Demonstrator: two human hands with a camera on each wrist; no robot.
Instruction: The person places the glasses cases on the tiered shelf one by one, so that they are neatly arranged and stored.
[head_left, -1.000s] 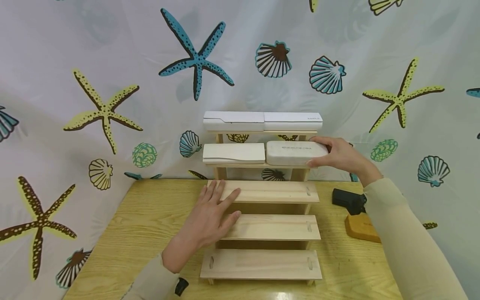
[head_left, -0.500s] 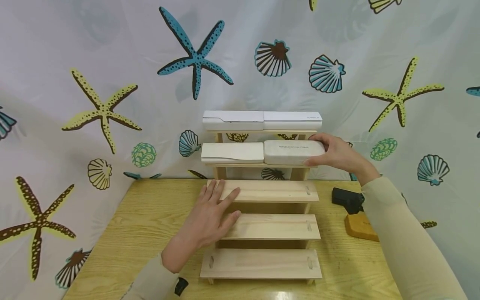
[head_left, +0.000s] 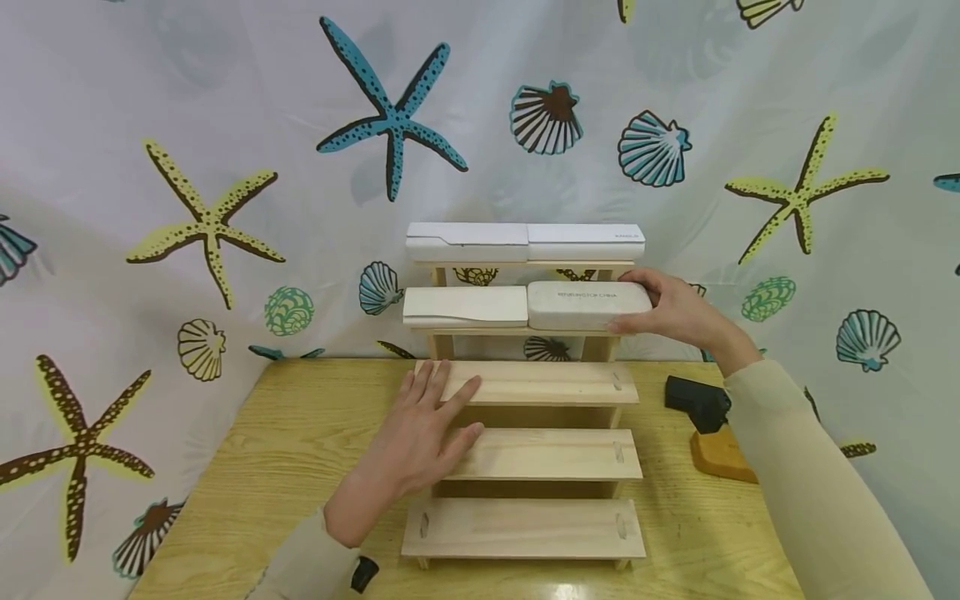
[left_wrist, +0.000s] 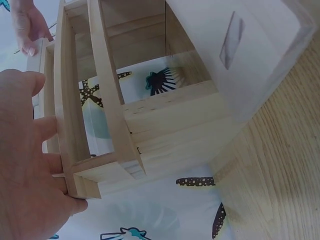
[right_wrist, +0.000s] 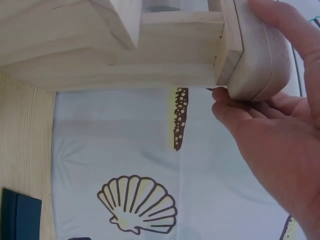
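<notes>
A stepped wooden rack (head_left: 523, 529) stands on the table. On its second tier from the top, my right hand (head_left: 678, 310) grips the right end of a rounded white glasses case (head_left: 585, 308), thumb in front and fingers behind. In the right wrist view, the hand (right_wrist: 275, 135) wraps around the end of that case (right_wrist: 262, 55), which shows a seam. A flap-style white case (head_left: 465, 306) sits left against it. Two white cases (head_left: 467, 242) lie end to end on the top tier. My left hand (head_left: 420, 429) rests with spread fingers on the middle tier's left end.
Right of the rack lie a black object (head_left: 697, 404) and an orange-yellow case (head_left: 722, 454), partly behind my right sleeve. A white curtain (head_left: 525, 50) printed with starfish and shells hangs close behind the rack. A dark blue object (right_wrist: 22, 215) shows in the right wrist view.
My right hand has slid the rounded glasses case slightly left, closing the small gap to the case beside it. My left hand has stayed in place.
</notes>
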